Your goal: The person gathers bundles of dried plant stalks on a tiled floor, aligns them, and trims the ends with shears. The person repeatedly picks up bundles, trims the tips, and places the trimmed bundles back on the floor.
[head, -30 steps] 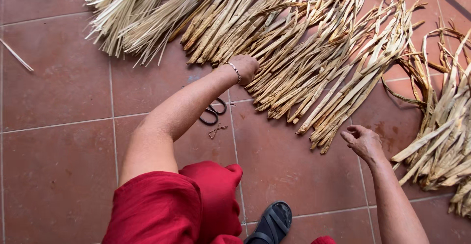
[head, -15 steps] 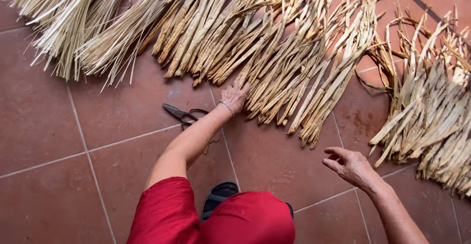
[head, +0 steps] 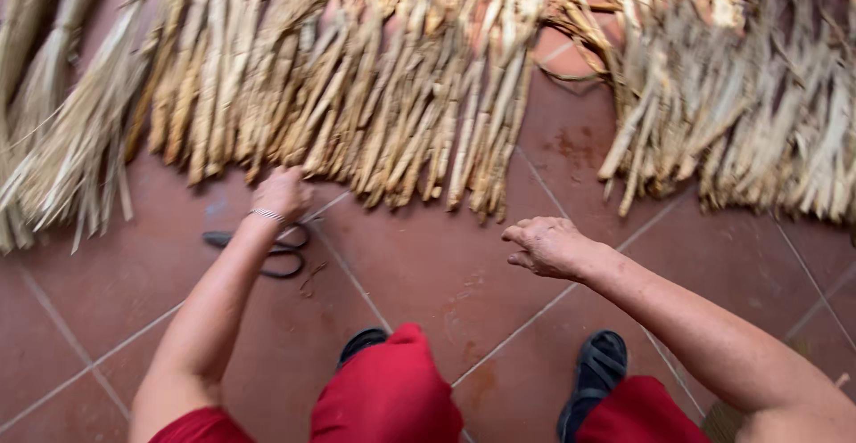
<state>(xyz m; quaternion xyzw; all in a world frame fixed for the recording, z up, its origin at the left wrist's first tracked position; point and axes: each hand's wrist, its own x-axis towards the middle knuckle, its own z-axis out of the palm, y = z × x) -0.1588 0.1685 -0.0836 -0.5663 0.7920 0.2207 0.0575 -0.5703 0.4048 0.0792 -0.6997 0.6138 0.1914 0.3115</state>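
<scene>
Dried pale-yellow plant strips (head: 374, 95) lie spread in a wide row across the red tiled floor. My left hand (head: 281, 193), a thin bracelet on its wrist, reaches to the near ends of the strips; blur hides whether it grips one. My right hand (head: 546, 247) hovers above bare tile, fingers loosely curled, holding nothing, a little short of the strip ends. Black-handled scissors (head: 267, 251) lie on the floor just under my left wrist.
A second heap of dried strips (head: 740, 113) lies at the right, and thinner straw bundles (head: 62, 140) at the left. My red-trousered knees (head: 383, 398) and black sandals (head: 593, 376) are at the bottom of the view.
The view has swung left and closer to the strips. My left hand stays at the strip ends; my right hand has lifted and moved leftward over the tile.
</scene>
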